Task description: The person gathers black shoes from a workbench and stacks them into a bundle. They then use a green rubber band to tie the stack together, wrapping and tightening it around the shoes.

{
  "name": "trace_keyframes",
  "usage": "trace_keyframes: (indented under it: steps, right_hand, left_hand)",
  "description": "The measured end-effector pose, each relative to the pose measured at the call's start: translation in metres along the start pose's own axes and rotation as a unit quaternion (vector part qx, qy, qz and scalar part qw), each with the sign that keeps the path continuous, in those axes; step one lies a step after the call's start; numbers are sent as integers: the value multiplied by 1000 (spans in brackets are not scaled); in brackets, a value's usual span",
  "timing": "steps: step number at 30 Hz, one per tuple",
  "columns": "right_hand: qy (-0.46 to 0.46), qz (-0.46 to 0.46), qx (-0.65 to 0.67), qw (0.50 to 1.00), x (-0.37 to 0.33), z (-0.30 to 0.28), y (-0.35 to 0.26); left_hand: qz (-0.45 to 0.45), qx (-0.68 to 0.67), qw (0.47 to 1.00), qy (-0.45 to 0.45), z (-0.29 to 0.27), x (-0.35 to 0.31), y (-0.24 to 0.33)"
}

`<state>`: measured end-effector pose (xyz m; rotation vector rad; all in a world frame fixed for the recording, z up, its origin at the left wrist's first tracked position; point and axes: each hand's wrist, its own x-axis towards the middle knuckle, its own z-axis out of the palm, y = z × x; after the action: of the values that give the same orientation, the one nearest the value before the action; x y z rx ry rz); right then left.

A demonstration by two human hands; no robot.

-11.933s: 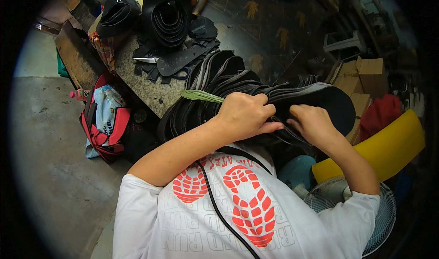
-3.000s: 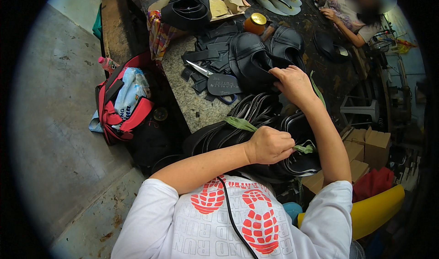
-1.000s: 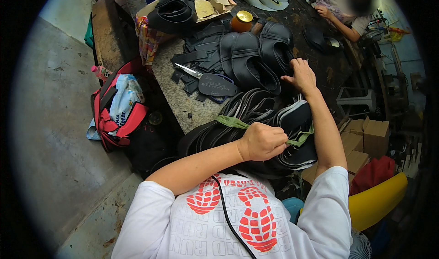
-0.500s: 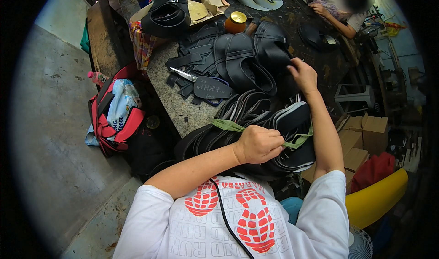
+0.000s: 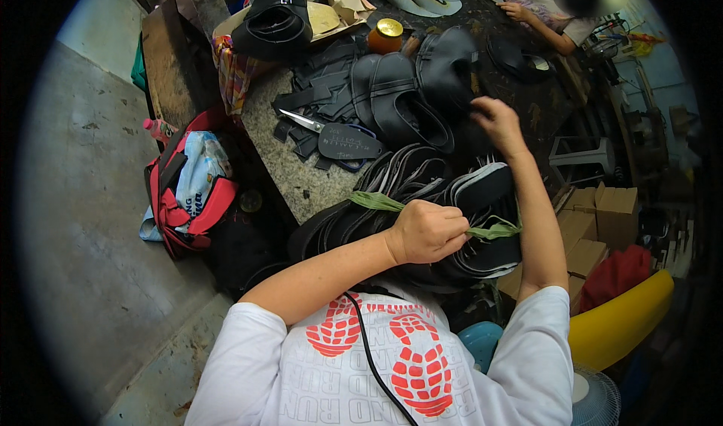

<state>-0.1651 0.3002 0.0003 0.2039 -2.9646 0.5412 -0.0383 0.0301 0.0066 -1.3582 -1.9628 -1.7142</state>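
A bundle of black shoe soles (image 5: 482,189) lies in front of me, many of them standing on edge, with a green cloth strip (image 5: 376,202) across it. My left hand (image 5: 428,232) is closed in a fist on the strip, over the middle of the bundle. Beyond the soles, my right hand (image 5: 500,129) is raised with loosely bent fingers that seem apart, nothing visible in them. Its fingertips are close to a black shoe (image 5: 446,65); whether they touch it I cannot tell. Another black shoe (image 5: 388,95) sits left of that one.
Scissors (image 5: 305,121) lie under a dark sole-shaped piece (image 5: 348,142), beside black strap pieces (image 5: 320,87). An orange jar (image 5: 385,38) and another black shoe (image 5: 273,23) stand farther back. A person (image 5: 553,19) works at far right. Cardboard boxes (image 5: 617,215) are at right.
The black shoe near my right hand has shifted slightly away from me. My right fingers have drawn back a little from it. My left hand keeps its grip on the cloth strip.
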Motion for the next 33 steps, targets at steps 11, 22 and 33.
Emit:
trace_keyframes:
  steps: [11,22,33]
  right_hand:
    - [-35,-42,-152,987,5,17,-26]
    - [-16,-101,-191,976,14,32,-21]
    - [-24,72,-58,995,14,25,11]
  left_hand:
    - [-21,18,1000,13,0,-3,-1]
    - [-25,20,999,32,2,-2,-6]
    - [-31,13,998,56,7,-5,-7]
